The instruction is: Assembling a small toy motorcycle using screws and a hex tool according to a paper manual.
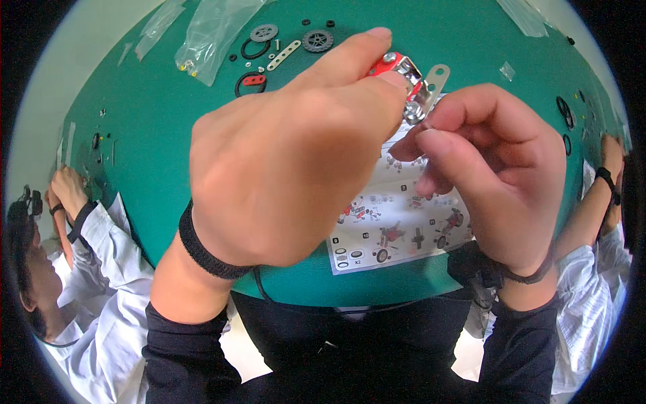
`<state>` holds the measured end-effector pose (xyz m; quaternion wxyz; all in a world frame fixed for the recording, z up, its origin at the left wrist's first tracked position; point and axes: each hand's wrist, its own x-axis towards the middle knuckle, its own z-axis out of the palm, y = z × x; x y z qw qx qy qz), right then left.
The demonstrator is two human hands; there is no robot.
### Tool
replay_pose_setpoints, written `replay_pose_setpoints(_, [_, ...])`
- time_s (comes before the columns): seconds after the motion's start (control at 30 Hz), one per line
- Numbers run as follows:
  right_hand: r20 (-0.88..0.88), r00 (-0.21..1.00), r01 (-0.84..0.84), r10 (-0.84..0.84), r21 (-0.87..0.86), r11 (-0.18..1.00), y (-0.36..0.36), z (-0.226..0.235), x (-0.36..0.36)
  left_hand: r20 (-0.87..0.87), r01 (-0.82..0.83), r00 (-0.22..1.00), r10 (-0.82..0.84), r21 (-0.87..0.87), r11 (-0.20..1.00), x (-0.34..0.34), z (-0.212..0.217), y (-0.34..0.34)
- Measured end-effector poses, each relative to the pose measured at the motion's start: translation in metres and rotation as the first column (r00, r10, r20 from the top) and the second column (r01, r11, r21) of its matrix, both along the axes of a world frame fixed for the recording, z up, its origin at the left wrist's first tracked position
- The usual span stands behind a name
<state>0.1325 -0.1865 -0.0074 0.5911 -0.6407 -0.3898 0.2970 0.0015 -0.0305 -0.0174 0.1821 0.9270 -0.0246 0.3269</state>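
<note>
Between the thumb and fingers of my left hand (289, 161) is a small model part (396, 64) built from red pieces, silver metal pieces and screws. A pale metal strip with rounded ends and holes (439, 75) sticks out from its right side. My right hand (501, 168) is closed in a pinch just below that strip, thumb and forefinger close to a screw head. Whatever small piece lies between those fingertips is too hidden to name. Under both hands lies a printed instruction sheet (350, 261) with pictures of a model motorbike.
Beyond my left hand lie grey wheels (317, 41), black rubber rings (256, 48), a perforated metal strip (284, 55), a red piece (254, 80) and a clear bag (214, 40) on the green table (155, 141). Other people work at left (70, 188) and right (611, 158).
</note>
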Motion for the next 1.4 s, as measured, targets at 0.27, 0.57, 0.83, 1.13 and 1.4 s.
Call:
replay_pose_setpoints(0.27, [0.012, 0.999, -0.043, 0.043, 0.013, 0.999, 0.001, 0.002, -0.002, 0.045, 0.075, 0.996, -0.073, -0.040, 0.996, -0.003, 0.002, 0.007])
replay_pose_setpoints(0.57, [-0.064, 0.997, -0.035, 0.035, -0.002, 0.999, 0.001, 0.003, 0.001, 0.099, 0.002, 0.995, 0.003, -0.058, 0.998, -0.001, -0.001, 0.006])
replay_pose_setpoints(0.83, [-0.065, 0.998, -0.026, 0.024, -0.033, 0.999, 0.001, 0.005, 0.005, 0.005, -0.099, 0.995, 0.099, 0.022, 0.995, 0.000, 0.008, -0.006])
replay_pose_setpoints(1.13, [0.028, 1.000, 0.010, -0.008, -0.057, 0.998, 0.001, 0.003, 0.001, -0.013, -0.075, 0.997, 0.075, 0.043, 0.996, -0.001, 0.003, -0.003])
replay_pose_setpoints(1.4, [0.657, 0.754, -0.075, 0.023, 0.052, 0.996, 0.002, -0.002, 0.018, -0.025, -0.069, 0.997, 0.071, 0.057, 0.996, 0.000, 0.004, -0.003])
